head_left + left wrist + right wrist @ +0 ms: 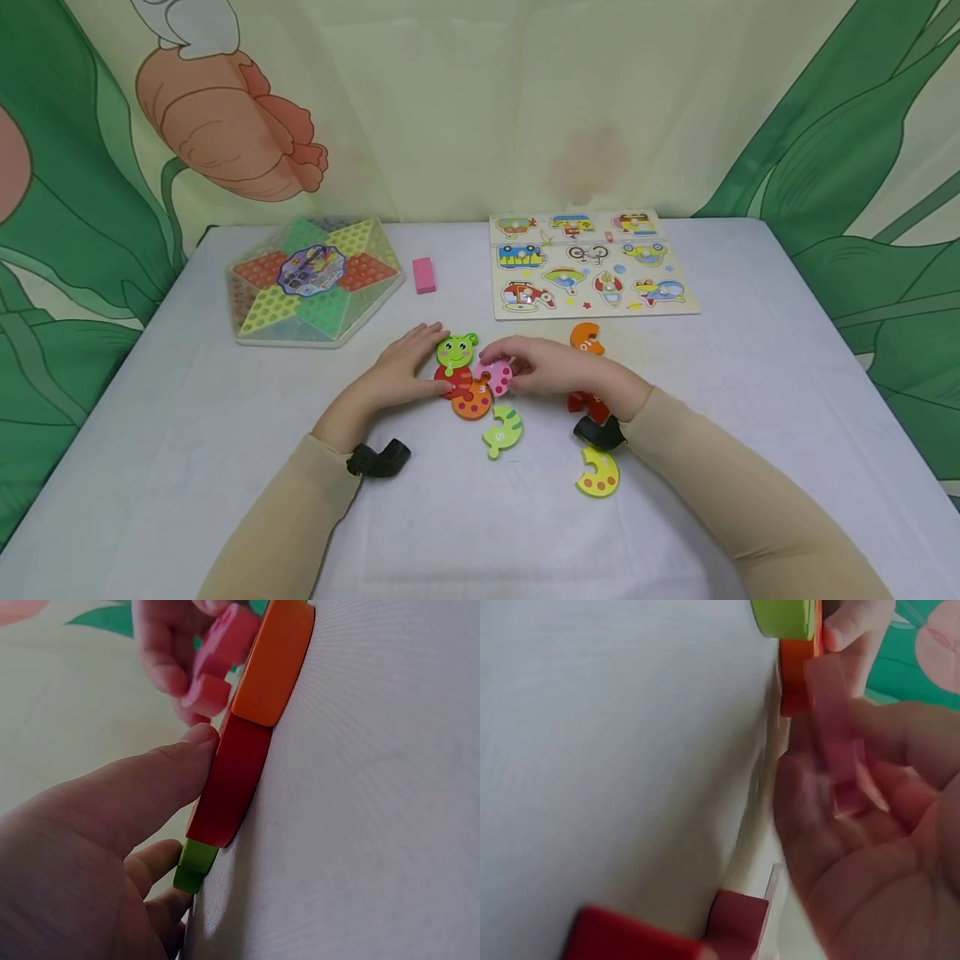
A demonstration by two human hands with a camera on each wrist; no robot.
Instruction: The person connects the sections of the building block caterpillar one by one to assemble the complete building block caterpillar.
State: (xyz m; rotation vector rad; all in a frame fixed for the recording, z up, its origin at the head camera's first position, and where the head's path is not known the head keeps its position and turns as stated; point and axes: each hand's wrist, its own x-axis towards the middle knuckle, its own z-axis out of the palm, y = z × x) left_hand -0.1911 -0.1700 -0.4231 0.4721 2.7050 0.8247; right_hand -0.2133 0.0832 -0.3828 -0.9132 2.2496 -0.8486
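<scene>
Right grip (553, 365) around pink piece (836, 724), long axis steep, edge-on in right wrist view

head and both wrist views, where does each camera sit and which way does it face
Head: on the head, facing forward and down at white tabletop; left hand, right hand and sleeves show.
Left wrist: on that wrist, facing the red piece; left hand shows large.
Right wrist: on that wrist, facing the pink piece; right hand shows large.
Both wrist views share the pink piece and parts of both hands.
</scene>
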